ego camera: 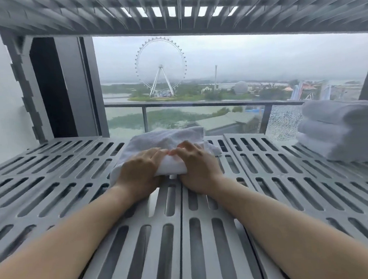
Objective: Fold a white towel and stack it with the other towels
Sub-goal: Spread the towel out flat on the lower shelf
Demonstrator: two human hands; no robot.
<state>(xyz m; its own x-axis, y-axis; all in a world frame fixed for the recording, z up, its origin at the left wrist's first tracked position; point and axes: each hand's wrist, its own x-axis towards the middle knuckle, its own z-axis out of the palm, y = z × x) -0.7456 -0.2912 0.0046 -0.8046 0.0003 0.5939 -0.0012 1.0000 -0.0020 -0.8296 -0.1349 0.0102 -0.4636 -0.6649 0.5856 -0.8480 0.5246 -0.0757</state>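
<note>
A small white towel (163,139) lies partly folded on the grey slatted shelf (74,189), near its far edge at the centre. My left hand (137,172) and my right hand (196,166) sit side by side on the towel's near part, fingers curled over a folded edge and thumbs under it, gripping it. A stack of folded white towels (342,131) stands at the far right of the same shelf, well apart from both hands.
Another slatted shelf (170,8) hangs low overhead. A grey notched upright (27,90) stands at the left back corner. Behind the shelf is a window (217,72) with a balcony rail.
</note>
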